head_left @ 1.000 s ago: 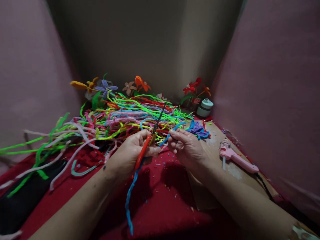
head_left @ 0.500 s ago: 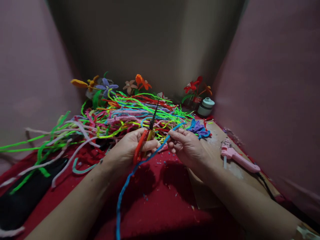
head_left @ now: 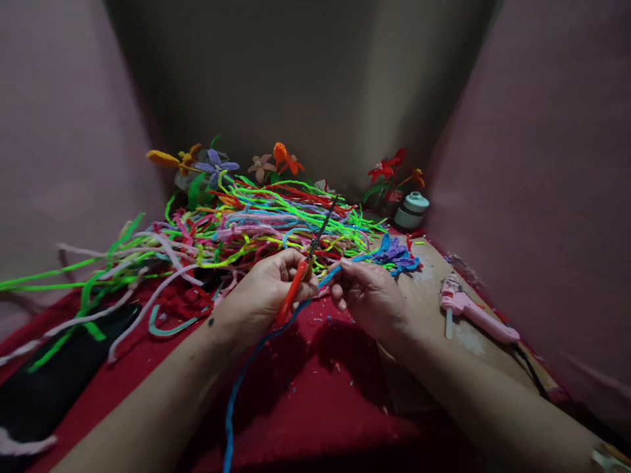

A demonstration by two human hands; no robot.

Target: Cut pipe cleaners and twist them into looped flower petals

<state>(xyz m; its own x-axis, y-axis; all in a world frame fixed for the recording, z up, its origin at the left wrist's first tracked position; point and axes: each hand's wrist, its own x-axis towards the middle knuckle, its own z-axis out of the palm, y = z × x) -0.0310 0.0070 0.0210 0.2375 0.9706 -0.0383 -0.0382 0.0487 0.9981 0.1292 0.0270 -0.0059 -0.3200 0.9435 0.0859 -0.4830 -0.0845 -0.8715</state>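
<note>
My left hand (head_left: 283, 282) is closed around long-nose pliers (head_left: 296, 292) with a red and yellow handle; their narrow dark jaws point up and away. A blue pipe cleaner (head_left: 241, 381) runs from the bottom edge past my left thumb tip to my right hand (head_left: 367, 292), which pinches it between thumb and fingers. Whether the left fingertips also grip the pipe cleaner I cannot tell. Just beyond my right hand lies a blue and purple pipe-cleaner piece (head_left: 397, 255), close to the blue strand's far end.
A large heap of coloured pipe cleaners (head_left: 276, 220) spreads behind my hands. To the right, a pink glue gun (head_left: 476, 312) rests on a brown board (head_left: 434, 282). Pipe-cleaner flowers (head_left: 214, 164) and a pale jar (head_left: 411, 210) stand at the back. A black pouch (head_left: 64, 381) lies left.
My hands have come closer together along the blue pipe cleaner. The pliers lean further to the right, and the whole view has shifted slightly.
</note>
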